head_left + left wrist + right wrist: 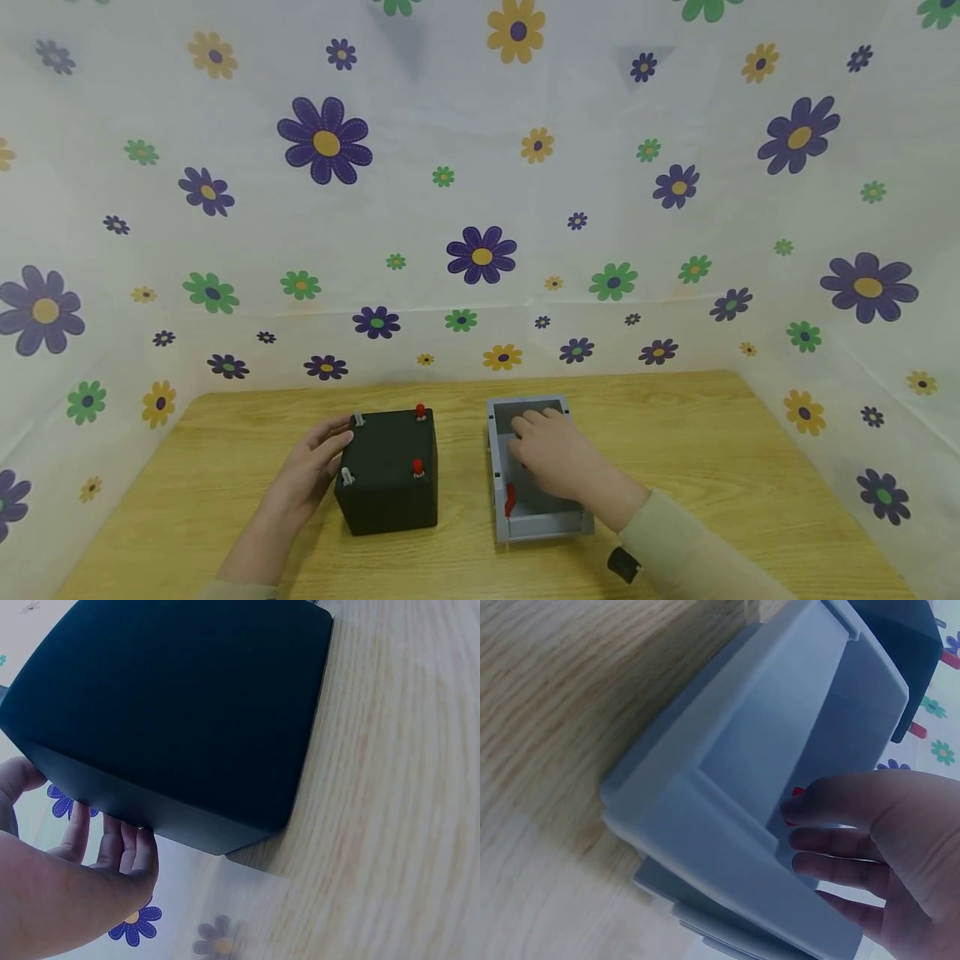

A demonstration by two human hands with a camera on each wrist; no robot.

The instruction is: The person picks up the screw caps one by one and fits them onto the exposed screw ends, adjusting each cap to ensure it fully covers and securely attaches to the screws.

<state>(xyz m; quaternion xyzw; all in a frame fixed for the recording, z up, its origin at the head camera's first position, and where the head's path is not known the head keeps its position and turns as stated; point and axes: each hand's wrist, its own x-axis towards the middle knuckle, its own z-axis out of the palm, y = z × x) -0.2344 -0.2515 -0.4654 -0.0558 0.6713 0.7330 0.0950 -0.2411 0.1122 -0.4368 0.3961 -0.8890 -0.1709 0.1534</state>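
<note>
With left hand (306, 471), resting loosely parted fingers against a black box (386, 512) standing on the wooden table (675, 433), bearing red-capped levers (417, 467) and silver levers (347, 477) on top. With right hand (551, 454), dipping loosely bent fingers into the gray bin (546, 525) standing near the box's right side; seeing a red piece (798, 791) beside the thumb, but being unable to tell whether pinching it.

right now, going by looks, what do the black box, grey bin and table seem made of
Black box: probably plastic, possibly painted metal, matte finish; smooth, evenly dark faces with rounded edges.
Grey bin: likely moulded plastic, satin finish; uniform colour and a rounded rim.
Table: wood or wood-look laminate, low sheen; streaky grain shows, which fits either.
</note>
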